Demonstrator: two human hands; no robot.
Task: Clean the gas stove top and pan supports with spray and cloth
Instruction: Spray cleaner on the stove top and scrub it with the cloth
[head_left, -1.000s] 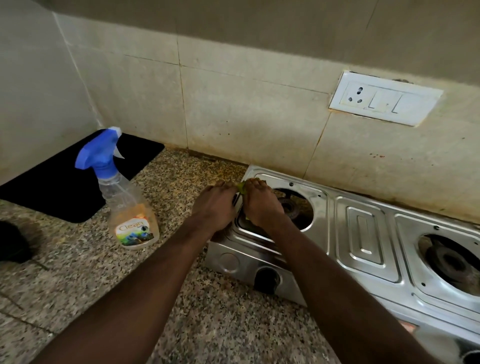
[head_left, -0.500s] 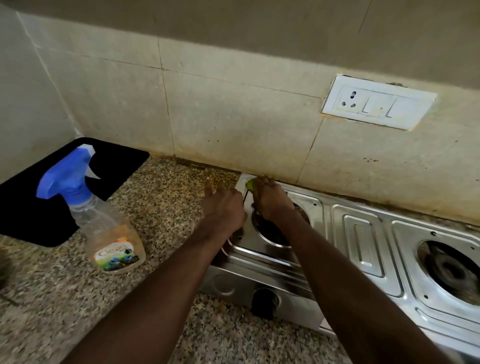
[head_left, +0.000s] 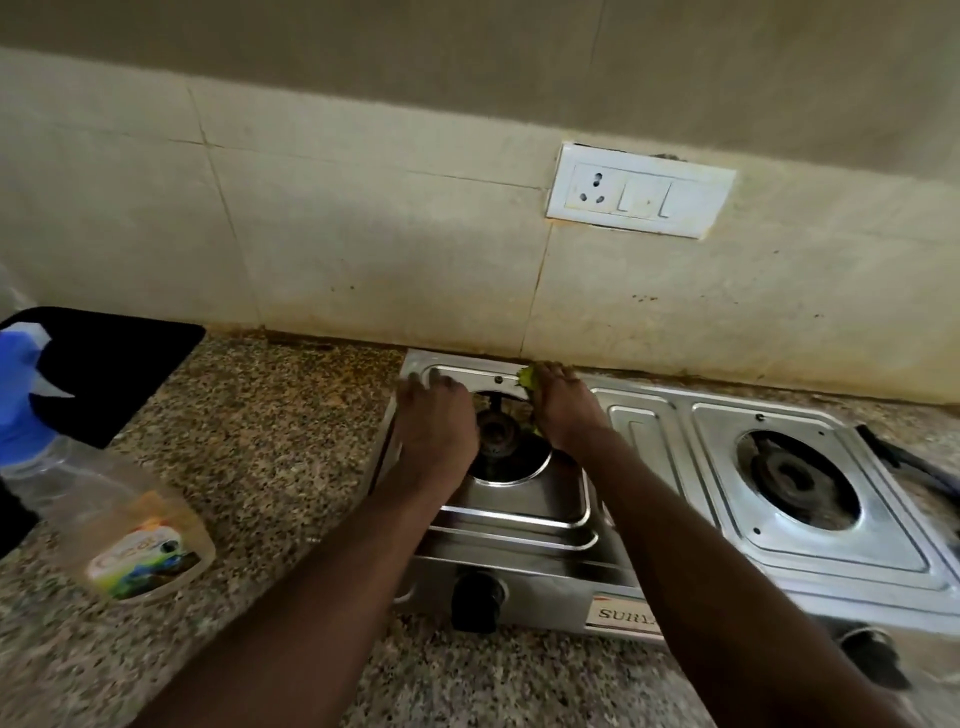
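A steel two-burner gas stove (head_left: 649, 447) sits against the tiled wall, with no pan supports on it. My right hand (head_left: 563, 405) presses a small green cloth (head_left: 527, 379) onto the stove's back edge, just right of the left burner (head_left: 496, 434). My left hand (head_left: 434, 421) lies flat on the stove's left side beside that burner, fingers spread, holding nothing. The right burner (head_left: 789, 475) is uncovered. A clear spray bottle (head_left: 104, 499) with a blue trigger head stands on the granite counter at the left.
A black mat (head_left: 114, 364) lies in the back left corner of the speckled counter (head_left: 270, 441). Two black knobs (head_left: 478, 600) stick out of the stove's front. A white socket and switch plate (head_left: 641, 197) is on the wall above. A dark hose (head_left: 904, 460) runs past the stove's right end.
My right hand has slid the cloth right along the stove's back edge, uncovering the left burner. My left hand has shifted slightly. The view has swung right, pushing the bottle toward the left edge.
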